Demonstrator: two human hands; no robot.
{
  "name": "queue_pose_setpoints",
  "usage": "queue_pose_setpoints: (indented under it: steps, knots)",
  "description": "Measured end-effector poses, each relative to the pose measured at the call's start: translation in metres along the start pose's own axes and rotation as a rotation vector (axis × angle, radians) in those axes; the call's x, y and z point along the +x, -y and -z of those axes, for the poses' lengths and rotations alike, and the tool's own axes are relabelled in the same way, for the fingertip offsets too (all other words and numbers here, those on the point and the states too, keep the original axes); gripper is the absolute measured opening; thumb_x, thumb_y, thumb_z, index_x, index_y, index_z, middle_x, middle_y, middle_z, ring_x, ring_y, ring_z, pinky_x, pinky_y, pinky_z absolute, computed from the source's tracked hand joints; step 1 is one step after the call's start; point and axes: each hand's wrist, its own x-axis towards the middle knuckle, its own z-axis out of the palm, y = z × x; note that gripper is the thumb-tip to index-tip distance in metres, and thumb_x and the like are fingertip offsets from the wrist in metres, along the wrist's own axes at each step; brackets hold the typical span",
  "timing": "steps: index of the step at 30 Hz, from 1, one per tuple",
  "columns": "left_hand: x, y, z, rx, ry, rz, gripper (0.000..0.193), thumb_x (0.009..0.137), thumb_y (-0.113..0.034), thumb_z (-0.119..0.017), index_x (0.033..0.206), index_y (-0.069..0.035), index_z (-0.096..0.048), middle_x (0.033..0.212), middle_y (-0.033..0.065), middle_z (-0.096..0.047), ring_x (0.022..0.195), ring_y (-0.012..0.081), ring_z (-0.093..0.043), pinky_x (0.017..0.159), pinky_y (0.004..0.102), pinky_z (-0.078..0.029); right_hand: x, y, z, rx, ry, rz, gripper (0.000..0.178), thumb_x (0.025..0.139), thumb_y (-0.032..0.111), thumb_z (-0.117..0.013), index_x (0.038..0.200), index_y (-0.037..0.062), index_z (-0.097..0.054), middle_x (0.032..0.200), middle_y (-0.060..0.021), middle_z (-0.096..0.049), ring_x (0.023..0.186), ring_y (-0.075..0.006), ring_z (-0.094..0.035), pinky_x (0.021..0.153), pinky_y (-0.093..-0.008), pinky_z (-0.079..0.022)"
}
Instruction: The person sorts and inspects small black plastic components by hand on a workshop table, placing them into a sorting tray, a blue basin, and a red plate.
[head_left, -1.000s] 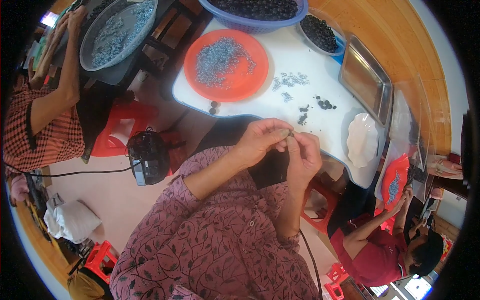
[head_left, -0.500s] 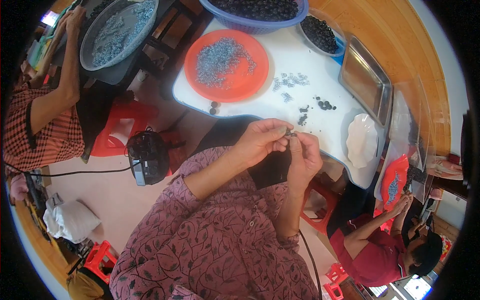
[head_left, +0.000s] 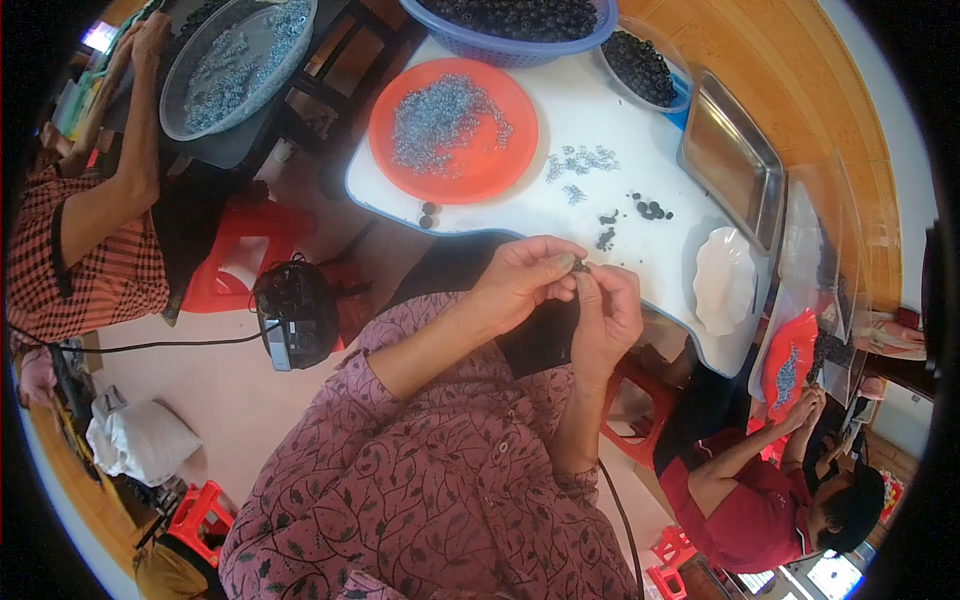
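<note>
Far L, a co-worker in a checked shirt (head_left: 85, 250) sits by a clear tub (head_left: 258, 52) of small glassy bits; a white bag (head_left: 142, 442) is on the floor. Next, on the white table (head_left: 570, 110), a red plate (head_left: 505, 165) w/ a heap of clear bits (head_left: 440, 120); beyond it, a blue basket (head_left: 505, 45) of black pcs. The person's L hand (head_left: 525, 280) pinches btwn thumb & forefinger; the dark pc (head_left: 579, 267) is right at those tips, by the table's near edge. R hand (head_left: 608, 310) meets it from the other side, also pinched on the pc. Step in hand looks like two-handed fingertip work on that one pc; too small to tell its form. Next move prob. calls for a steady, light pinch & fine thumb control. Beyond the hands, loose black bits (head_left: 653, 210) on the table; then a metal tray (head_left: 735, 150) & a scalloped white dish (head_left: 725, 280), approx. side by side. Far R, a co-worker in a red shirt (head_left: 735, 510), hands near a red dish (head_left: 805, 330).
</note>
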Motion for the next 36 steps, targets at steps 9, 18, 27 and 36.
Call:
queue_pose_setpoints:
  steps: [9,18,27,36]
  knots:
    - [0.0,0.0,-0.001,0.014,0.0,-0.005,0.023,0.094,-0.008,-0.059,0.115,0.003,-0.061,0.094,0.0068,-0.065,0.076,0.0113,-0.062,0.073,0.0247,-0.053,0.0,-0.002,0.0,-0.046,-0.013,0.037,0.011,0.083,-0.003,-0.069,0.093,-0.0015,-0.064,0.089,-0.0079,-0.059,0.08,-0.0137,-0.058,0.072,-0.0239,-0.048]
    - [0.0,0.0,0.0,0.043,-0.007,-0.008,0.022,0.095,-0.008,-0.058,0.114,0.001,-0.062,0.095,0.0061,-0.065,0.077,0.0107,-0.063,0.074,0.0241,-0.054,-0.001,-0.004,-0.001,-0.024,-0.029,0.015,0.011,0.083,-0.003,-0.069,0.092,-0.001,-0.064,0.089,-0.0084,-0.059,0.079,-0.0142,-0.058,0.071,-0.0244,-0.048]
    - [0.0,0.001,0.0,0.104,-0.03,-0.014,0.021,0.095,-0.008,-0.058,0.113,0.001,-0.063,0.094,0.0064,-0.066,0.077,0.0105,-0.063,0.074,0.0241,-0.054,0.001,0.001,0.0,-0.119,0.001,0.054,0.012,0.082,-0.002,-0.069,0.092,-0.0005,-0.063,0.088,-0.0092,-0.059,0.078,-0.0163,-0.059,0.071,-0.0259,-0.049]
    - [-0.004,-0.007,-0.005,0.302,-0.08,-0.054,0.022,0.095,-0.008,-0.057,0.113,0.002,-0.064,0.092,0.0061,-0.067,0.076,0.0104,-0.064,0.071,0.0233,-0.054,0.008,0.008,0.002,-0.312,0.083,0.132,0.012,0.081,-0.003,-0.068,0.09,-0.0004,-0.062,0.086,-0.0119,-0.058,0.074,-0.0225,-0.06,0.066,-0.0311,-0.049]
